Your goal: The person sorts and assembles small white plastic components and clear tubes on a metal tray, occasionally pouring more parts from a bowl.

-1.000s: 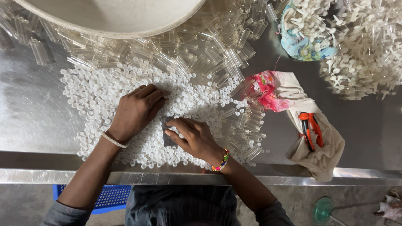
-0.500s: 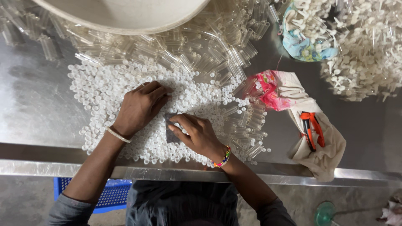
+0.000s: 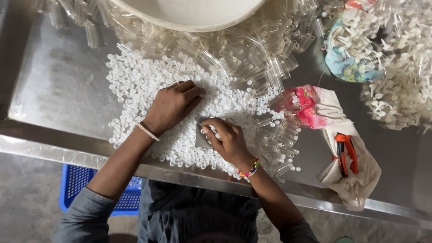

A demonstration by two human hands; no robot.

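Hundreds of small white caps (image 3: pixel 148 85) cover the steel tabletop (image 3: pixel 58 94); left hand (image 3: pixel 173 105) rests flat on them, fingers extended. Right hand (image 3: pixel 227 139) pinches caps beside a bare patch. Clear tubes (image 3: pixel 252 58) crowd behind; cloth with orange cutters (image 3: pixel 346 153) lies right.

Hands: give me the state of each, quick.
Left hand: open, fingers flat on the white caps, holding nothing.
Right hand: fingers curled among the caps; grip cannot be told.

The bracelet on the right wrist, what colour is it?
Multicoloured beads, seen in the head view: bracelet.
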